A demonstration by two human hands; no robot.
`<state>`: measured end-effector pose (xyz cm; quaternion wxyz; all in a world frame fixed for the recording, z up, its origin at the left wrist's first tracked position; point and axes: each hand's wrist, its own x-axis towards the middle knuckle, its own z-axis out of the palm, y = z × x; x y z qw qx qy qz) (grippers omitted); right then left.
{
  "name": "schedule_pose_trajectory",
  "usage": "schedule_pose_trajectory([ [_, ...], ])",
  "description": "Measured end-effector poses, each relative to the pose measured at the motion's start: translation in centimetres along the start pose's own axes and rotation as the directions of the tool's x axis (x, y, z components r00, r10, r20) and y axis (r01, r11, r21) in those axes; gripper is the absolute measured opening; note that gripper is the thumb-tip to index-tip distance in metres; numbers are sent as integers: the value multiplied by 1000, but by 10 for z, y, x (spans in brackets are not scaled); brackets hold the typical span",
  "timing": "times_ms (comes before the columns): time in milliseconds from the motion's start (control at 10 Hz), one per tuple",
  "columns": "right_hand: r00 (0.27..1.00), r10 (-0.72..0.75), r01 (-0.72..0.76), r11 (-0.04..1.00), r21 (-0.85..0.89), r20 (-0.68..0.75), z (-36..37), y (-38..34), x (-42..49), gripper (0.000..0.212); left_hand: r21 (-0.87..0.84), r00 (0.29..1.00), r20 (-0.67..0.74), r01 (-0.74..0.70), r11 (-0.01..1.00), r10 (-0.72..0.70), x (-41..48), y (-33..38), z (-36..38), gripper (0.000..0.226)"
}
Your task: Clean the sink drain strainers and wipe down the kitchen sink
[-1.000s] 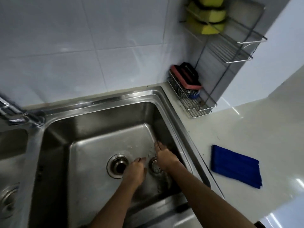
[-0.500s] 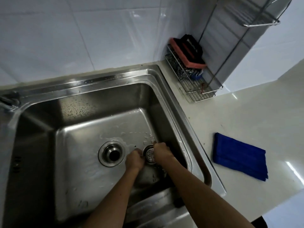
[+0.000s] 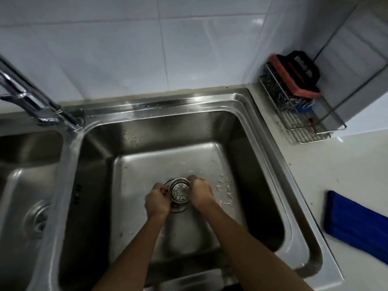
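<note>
You're bringing the strainer [image 3: 180, 191] across, left grip [image 3: 157, 201] and right grip [image 3: 200, 192] both pinching its rim; next you're probably lowering it squarely into the drain [image 3: 178, 208] just beneath.

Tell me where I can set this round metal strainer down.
Bare white countertop lies between the corner wire rack and the folded blue cloth. The steel basin floor left of the drain is bare too. Crowded: left hand and right hand grip the round metal strainer there.

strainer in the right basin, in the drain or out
Out, not seated: the left hand and right hand grip the strainer by its rim, with the drain ring showing offset beneath it.
</note>
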<state>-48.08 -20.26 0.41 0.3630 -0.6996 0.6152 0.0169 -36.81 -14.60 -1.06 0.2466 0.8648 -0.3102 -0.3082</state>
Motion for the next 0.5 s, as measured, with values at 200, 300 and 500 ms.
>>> schedule_pose_trajectory([
  [200,999,2,-2,1000,-11,33,25,0,13,35,50,999,37,-3,999,1,16,-18,6,19],
  [300,999,-2,2,1000,-5,46,35,7,17,34,121,997,72,-15,993,7,21,-24,12,25],
  [500,997,1,1,1000,-25,78,42,6,17,36,256,993,114,-8,967,-22,15,-23,13,28],
])
